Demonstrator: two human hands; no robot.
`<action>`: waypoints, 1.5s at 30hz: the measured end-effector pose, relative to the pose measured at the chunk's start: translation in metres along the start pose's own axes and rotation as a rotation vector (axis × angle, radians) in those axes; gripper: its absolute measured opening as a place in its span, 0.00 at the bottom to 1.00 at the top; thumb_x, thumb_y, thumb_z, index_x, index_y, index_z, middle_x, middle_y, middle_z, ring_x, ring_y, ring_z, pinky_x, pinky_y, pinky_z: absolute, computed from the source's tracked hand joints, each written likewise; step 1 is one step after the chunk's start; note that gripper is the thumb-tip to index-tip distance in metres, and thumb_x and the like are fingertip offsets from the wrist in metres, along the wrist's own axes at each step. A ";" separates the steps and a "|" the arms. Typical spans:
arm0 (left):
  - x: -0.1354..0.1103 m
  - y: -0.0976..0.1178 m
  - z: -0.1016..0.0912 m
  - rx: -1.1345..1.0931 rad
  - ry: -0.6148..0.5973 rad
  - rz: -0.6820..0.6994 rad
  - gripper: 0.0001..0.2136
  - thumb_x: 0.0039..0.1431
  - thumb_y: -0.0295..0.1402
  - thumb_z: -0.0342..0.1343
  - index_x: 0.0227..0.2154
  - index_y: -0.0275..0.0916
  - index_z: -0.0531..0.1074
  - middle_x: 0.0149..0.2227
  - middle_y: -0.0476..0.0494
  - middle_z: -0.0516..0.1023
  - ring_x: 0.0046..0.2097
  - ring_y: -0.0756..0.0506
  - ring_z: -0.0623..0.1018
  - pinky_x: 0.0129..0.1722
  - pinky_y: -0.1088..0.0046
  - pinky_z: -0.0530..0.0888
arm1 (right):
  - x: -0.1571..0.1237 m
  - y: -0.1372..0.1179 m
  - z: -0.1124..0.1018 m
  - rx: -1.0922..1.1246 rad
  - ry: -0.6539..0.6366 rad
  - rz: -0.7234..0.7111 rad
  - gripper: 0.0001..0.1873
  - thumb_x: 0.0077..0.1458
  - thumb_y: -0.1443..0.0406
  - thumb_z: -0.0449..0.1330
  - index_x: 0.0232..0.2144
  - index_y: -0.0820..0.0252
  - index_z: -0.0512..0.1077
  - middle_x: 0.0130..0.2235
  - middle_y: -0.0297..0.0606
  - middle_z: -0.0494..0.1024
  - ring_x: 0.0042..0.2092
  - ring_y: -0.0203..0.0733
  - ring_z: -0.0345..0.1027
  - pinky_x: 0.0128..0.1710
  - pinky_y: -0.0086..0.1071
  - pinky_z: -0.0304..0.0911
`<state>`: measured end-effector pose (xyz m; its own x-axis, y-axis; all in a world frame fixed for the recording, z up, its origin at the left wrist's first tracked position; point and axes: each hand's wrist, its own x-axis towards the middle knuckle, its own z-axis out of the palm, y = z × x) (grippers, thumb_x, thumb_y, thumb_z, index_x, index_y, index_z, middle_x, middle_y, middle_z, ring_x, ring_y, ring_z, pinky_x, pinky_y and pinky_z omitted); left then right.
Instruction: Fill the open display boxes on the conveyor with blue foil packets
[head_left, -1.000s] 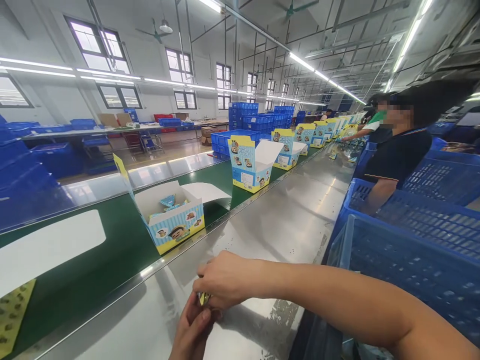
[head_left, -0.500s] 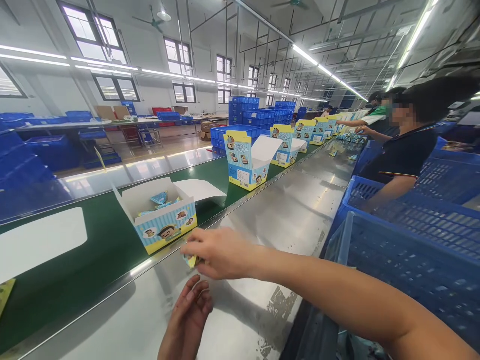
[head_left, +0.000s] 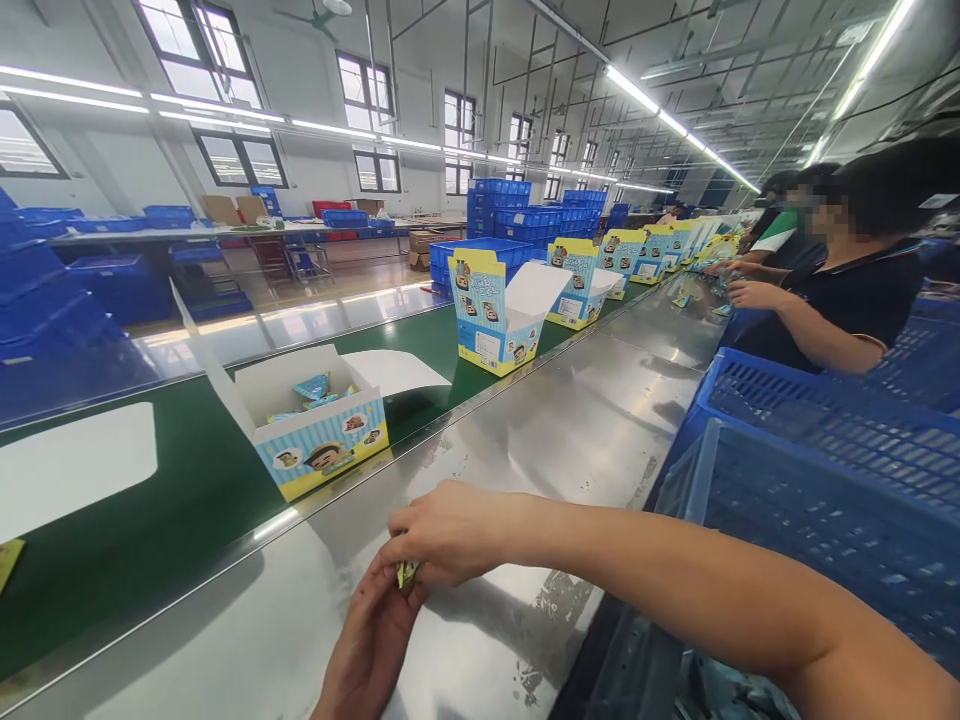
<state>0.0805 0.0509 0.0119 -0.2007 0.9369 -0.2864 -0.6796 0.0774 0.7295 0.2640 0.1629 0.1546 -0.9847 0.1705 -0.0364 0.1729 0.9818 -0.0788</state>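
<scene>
My right hand (head_left: 442, 530) reaches in from the right over the steel table (head_left: 570, 440) and pinches a small yellow sachet (head_left: 406, 573) between its fingertips. My left hand (head_left: 371, 640) comes up from below and its fingers meet the same sachet. Just beyond them, on the green conveyor belt (head_left: 187, 500), lies an open blue-and-yellow cartoon carton (head_left: 319, 440) with several blue sachets inside and its flap spread flat.
More open cartons (head_left: 495, 320) stand along the belt toward the far end. Blue mesh crates (head_left: 810, 500) line the right side. Other people (head_left: 847, 290) work farther down the table. A white flap (head_left: 71, 465) lies on the belt at left.
My right hand had stretched toward the carton half a second ago; it has drawn back to meet my left hand on the sachet. The carton has drifted left along the belt.
</scene>
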 end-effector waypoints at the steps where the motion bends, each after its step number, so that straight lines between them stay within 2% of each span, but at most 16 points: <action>1: 0.001 -0.001 -0.001 0.004 -0.004 -0.002 0.25 0.46 0.39 0.90 0.46 0.39 0.89 0.52 0.36 0.88 0.51 0.41 0.86 0.50 0.66 0.91 | -0.001 0.000 -0.002 -0.007 -0.007 0.001 0.18 0.81 0.60 0.64 0.67 0.51 0.81 0.57 0.37 0.85 0.48 0.47 0.82 0.32 0.42 0.55; 7: 0.005 -0.003 -0.006 0.015 -0.006 -0.006 0.24 0.49 0.39 0.89 0.46 0.39 0.89 0.50 0.37 0.87 0.50 0.41 0.85 0.48 0.66 0.90 | -0.005 0.000 -0.008 -0.007 -0.022 -0.002 0.18 0.82 0.58 0.65 0.67 0.52 0.82 0.57 0.38 0.85 0.46 0.46 0.81 0.32 0.41 0.55; 11: 0.005 -0.003 -0.006 0.020 0.012 -0.020 0.27 0.45 0.41 0.92 0.45 0.39 0.89 0.48 0.39 0.87 0.47 0.42 0.85 0.45 0.66 0.90 | -0.005 -0.001 -0.009 0.003 -0.029 0.003 0.19 0.82 0.56 0.66 0.68 0.52 0.81 0.57 0.37 0.85 0.47 0.47 0.81 0.31 0.41 0.54; 16: 0.004 -0.003 -0.003 0.030 0.018 -0.039 0.30 0.41 0.42 0.94 0.46 0.37 0.89 0.47 0.39 0.88 0.45 0.43 0.85 0.43 0.67 0.89 | -0.005 0.000 -0.010 0.015 -0.046 0.010 0.19 0.81 0.59 0.66 0.67 0.54 0.82 0.57 0.38 0.84 0.49 0.48 0.82 0.32 0.41 0.55; 20: 0.005 -0.004 -0.004 0.036 0.013 -0.032 0.33 0.38 0.41 0.95 0.47 0.37 0.89 0.49 0.37 0.88 0.46 0.42 0.85 0.43 0.68 0.89 | -0.006 0.003 -0.008 0.035 -0.020 0.007 0.21 0.81 0.59 0.65 0.70 0.51 0.81 0.57 0.38 0.85 0.48 0.47 0.82 0.31 0.41 0.55; 25: 0.008 -0.006 -0.005 0.028 0.022 -0.016 0.29 0.42 0.42 0.94 0.45 0.39 0.88 0.45 0.40 0.87 0.44 0.43 0.85 0.41 0.67 0.89 | -0.006 0.006 -0.006 0.032 -0.011 0.009 0.20 0.81 0.58 0.65 0.68 0.51 0.81 0.56 0.37 0.84 0.46 0.46 0.82 0.30 0.41 0.54; 33: 0.005 -0.003 0.004 0.020 0.023 -0.034 0.31 0.39 0.40 0.95 0.45 0.37 0.89 0.48 0.39 0.88 0.45 0.43 0.85 0.42 0.68 0.90 | -0.009 0.005 -0.014 0.026 -0.057 0.025 0.19 0.81 0.58 0.65 0.68 0.54 0.81 0.57 0.38 0.84 0.46 0.46 0.81 0.30 0.40 0.54; 37: 0.004 -0.002 0.007 0.013 0.028 -0.053 0.31 0.39 0.39 0.95 0.46 0.38 0.89 0.48 0.39 0.87 0.44 0.44 0.85 0.42 0.68 0.90 | -0.014 0.010 -0.017 0.091 -0.028 0.033 0.19 0.80 0.59 0.67 0.67 0.54 0.82 0.59 0.39 0.85 0.46 0.45 0.81 0.32 0.39 0.55; 41: 0.004 -0.003 0.008 0.002 0.024 -0.066 0.28 0.42 0.36 0.94 0.44 0.39 0.87 0.45 0.41 0.86 0.41 0.45 0.84 0.42 0.67 0.90 | -0.018 0.017 -0.022 0.160 -0.007 0.046 0.17 0.80 0.60 0.67 0.66 0.51 0.84 0.61 0.38 0.86 0.50 0.47 0.82 0.35 0.38 0.56; 45: 0.004 -0.004 0.008 0.005 0.011 -0.079 0.26 0.47 0.34 0.91 0.46 0.38 0.86 0.45 0.42 0.85 0.42 0.45 0.84 0.43 0.68 0.90 | -0.020 0.020 -0.033 0.168 -0.035 0.046 0.16 0.79 0.61 0.68 0.64 0.52 0.85 0.60 0.38 0.87 0.54 0.47 0.82 0.36 0.38 0.57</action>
<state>0.0879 0.0570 0.0123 -0.1539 0.9240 -0.3500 -0.6900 0.1531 0.7075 0.2865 0.1817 0.1868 -0.9747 0.2092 -0.0783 0.2221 0.9447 -0.2412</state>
